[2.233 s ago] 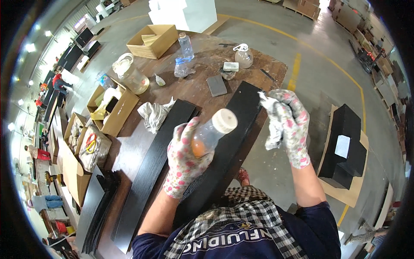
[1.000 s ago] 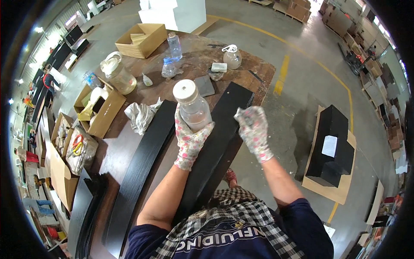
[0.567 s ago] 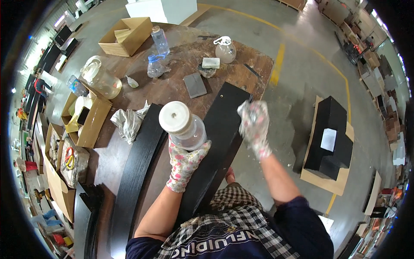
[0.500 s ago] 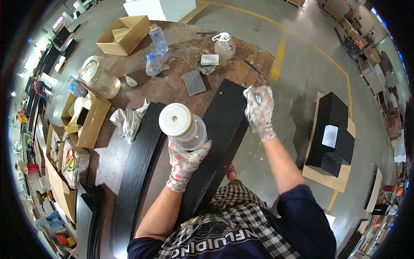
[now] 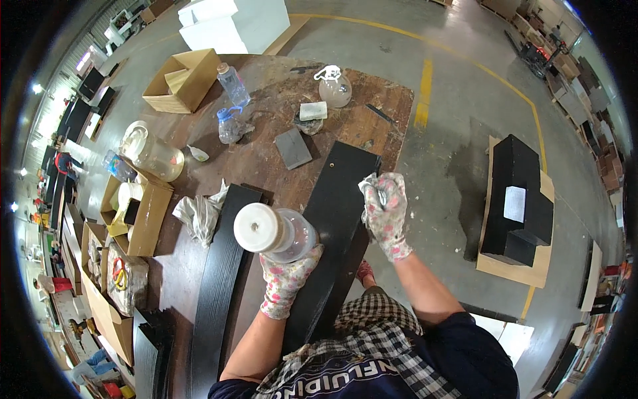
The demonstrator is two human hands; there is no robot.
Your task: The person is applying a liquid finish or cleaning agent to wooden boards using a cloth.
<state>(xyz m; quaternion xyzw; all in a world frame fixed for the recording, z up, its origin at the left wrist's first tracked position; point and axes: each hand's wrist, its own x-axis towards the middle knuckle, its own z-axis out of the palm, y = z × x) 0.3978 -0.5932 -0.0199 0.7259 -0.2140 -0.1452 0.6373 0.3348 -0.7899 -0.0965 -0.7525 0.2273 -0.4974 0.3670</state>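
Observation:
My left hand [image 5: 288, 282], in a flowered glove, is closed around a clear plastic bottle [image 5: 297, 235] with a wide white cap, tilted over a black board [image 5: 342, 179]. That board lies lengthwise in front of me, with a small hole near its far end. My gloved right hand [image 5: 391, 211] is closed on a crumpled whitish cloth [image 5: 369, 197] at the board's right edge. Left of the bottle lies a second black board [image 5: 220, 272] with visible grain. A wrinkled white rag [image 5: 199, 216] sits beside its far end.
On the brown table [image 5: 266, 80] stand a large clear jug [image 5: 156, 156], a blue-capped bottle [image 5: 231, 126], a round jar [image 5: 335, 90] and a grey block [image 5: 293, 148]. Open cardboard boxes [image 5: 179, 83] line the left. Black pieces [image 5: 515, 199] rest on cardboard on the floor at right.
My right hand has slid along the board's right edge toward me with the cloth. The bottle has tipped further to the left in my left hand. The whole view has shifted slightly.

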